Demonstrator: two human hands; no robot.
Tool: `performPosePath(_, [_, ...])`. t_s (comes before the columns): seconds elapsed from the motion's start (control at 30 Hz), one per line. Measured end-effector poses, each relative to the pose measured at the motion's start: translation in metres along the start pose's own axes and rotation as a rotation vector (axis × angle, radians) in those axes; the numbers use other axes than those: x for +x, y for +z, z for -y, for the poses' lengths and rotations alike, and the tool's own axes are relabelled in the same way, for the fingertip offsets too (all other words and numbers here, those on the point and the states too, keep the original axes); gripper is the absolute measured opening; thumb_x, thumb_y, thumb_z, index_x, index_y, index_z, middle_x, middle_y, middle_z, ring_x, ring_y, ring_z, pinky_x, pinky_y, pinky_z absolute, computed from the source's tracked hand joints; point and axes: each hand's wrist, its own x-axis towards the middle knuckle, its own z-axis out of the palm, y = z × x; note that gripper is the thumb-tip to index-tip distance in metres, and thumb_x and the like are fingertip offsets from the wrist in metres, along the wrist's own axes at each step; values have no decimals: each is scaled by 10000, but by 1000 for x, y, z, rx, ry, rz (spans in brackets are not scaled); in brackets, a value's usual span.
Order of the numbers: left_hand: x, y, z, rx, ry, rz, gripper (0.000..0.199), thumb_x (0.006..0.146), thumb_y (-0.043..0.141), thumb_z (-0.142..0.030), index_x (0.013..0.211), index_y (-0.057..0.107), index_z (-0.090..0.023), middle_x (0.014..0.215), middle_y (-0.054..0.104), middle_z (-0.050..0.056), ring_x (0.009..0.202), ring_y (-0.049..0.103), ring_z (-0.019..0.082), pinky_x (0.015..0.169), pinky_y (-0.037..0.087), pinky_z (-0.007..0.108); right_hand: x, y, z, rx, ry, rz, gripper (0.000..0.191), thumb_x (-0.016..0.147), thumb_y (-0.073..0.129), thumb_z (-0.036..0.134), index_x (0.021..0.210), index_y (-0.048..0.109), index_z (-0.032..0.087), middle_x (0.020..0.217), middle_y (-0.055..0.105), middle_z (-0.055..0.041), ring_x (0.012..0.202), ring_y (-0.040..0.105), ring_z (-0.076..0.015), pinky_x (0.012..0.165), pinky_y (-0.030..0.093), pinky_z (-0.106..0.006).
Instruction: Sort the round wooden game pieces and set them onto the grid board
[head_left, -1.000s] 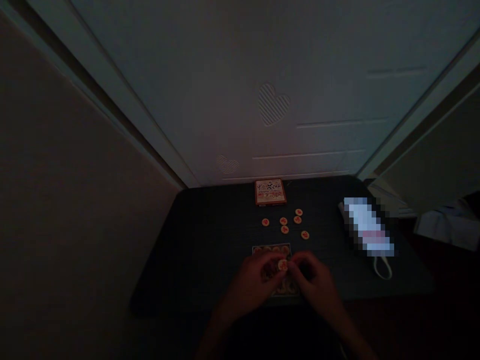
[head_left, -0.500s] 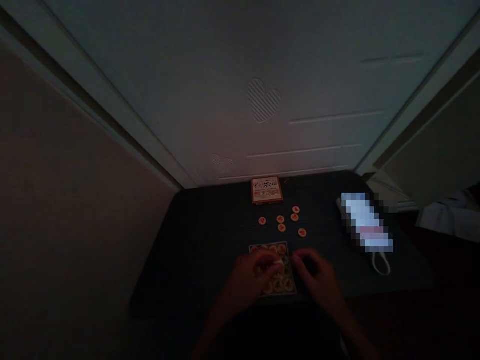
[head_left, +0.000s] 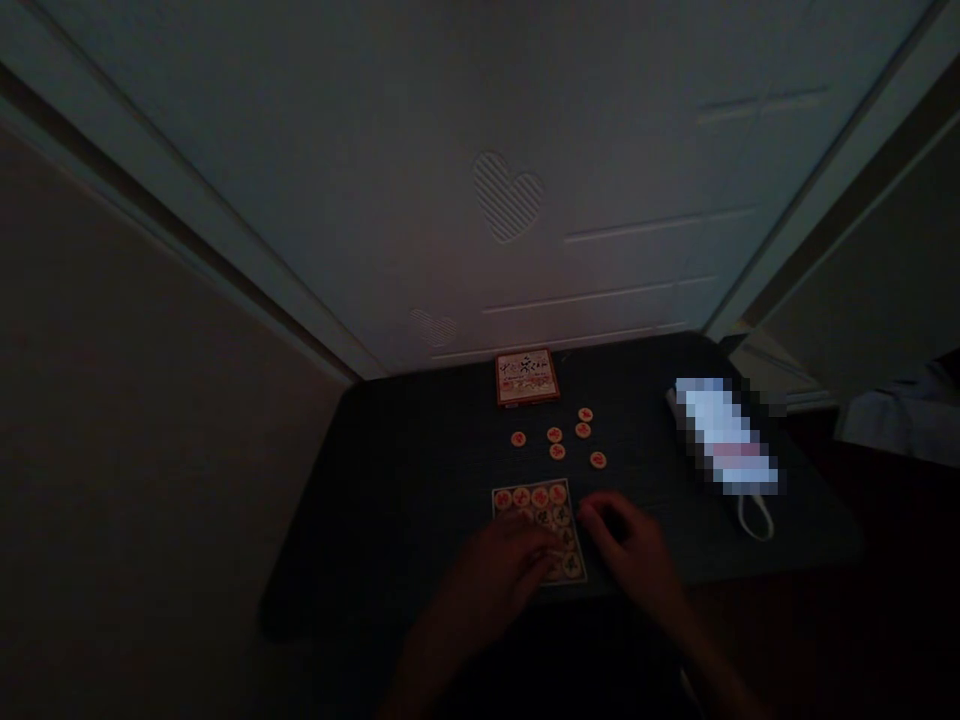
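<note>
A square tray (head_left: 576,515) of round Chinese chess pieces lies near the table's front edge, the pieces marked with red or dark characters. Over its lower left part is my left hand (head_left: 499,565), thumb and fingers pinched on a Chinese chess piece (head_left: 556,553), of which only a pale edge shows. The hand hides much of the tray. Just off the tray's right side rests my right hand (head_left: 630,540), curled, with thumb and forefinger together; whether anything is inside cannot be seen. Beyond the tray several loose red-marked pieces (head_left: 557,452) are scattered.
A flat Chinese chess box (head_left: 527,378) lies at the back of the dark table (head_left: 397,470), against a pale panel (head_left: 360,200) with heart reliefs. To the right is a phone-like bright device (head_left: 724,435), blurred out, with a strap loop (head_left: 756,518). The light is dim.
My left hand has lowered toward the front of the tray, uncovering its back rows. My right hand stays beside the tray. The whole view has shifted slightly.
</note>
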Motion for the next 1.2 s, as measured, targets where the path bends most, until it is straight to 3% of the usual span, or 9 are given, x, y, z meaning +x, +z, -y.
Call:
performPosePath(0.27, [3, 3, -5, 109, -68, 58, 178, 983, 541, -228, 1058, 698, -266, 1070, 711, 17, 1053, 638, 199, 935, 509, 326, 0, -1, 2, -21, -19, -6, 234, 958, 568, 409, 973, 710, 223, 899, 760, -38, 847, 705, -209, 768, 529, -294])
performPosePath(0.63, [1, 6, -12, 147, -1, 40, 141, 954, 571, -199, 1043, 670, -243, 1104, 688, 23, 1092, 612, 222, 985, 492, 377, -1, -1, 8, -35, -10, 6, 227, 964, 565, 411, 972, 700, 228, 888, 759, -32, 825, 707, -208, 773, 529, -303])
performPosePath(0.87, [-3, 14, -5, 139, 0, 24, 177, 973, 541, -196, 1071, 679, -248, 1135, 677, 29, 1102, 608, 223, 997, 494, 394, 0, 0, 5, -37, -24, -1, 235, 959, 566, 414, 970, 707, 227, 883, 764, -32, 815, 712, -207, 756, 535, -299])
performPosePath(1.2, [-11, 8, -5, 124, -19, -6, 206, 998, 492, -221, 1109, 662, -253, 1121, 684, 33, 1074, 616, 212, 974, 500, 378, -1, 1, 3, -52, -54, 0, 270, 964, 551, 443, 958, 710, 225, 874, 768, -39, 801, 718, -209, 742, 547, -299])
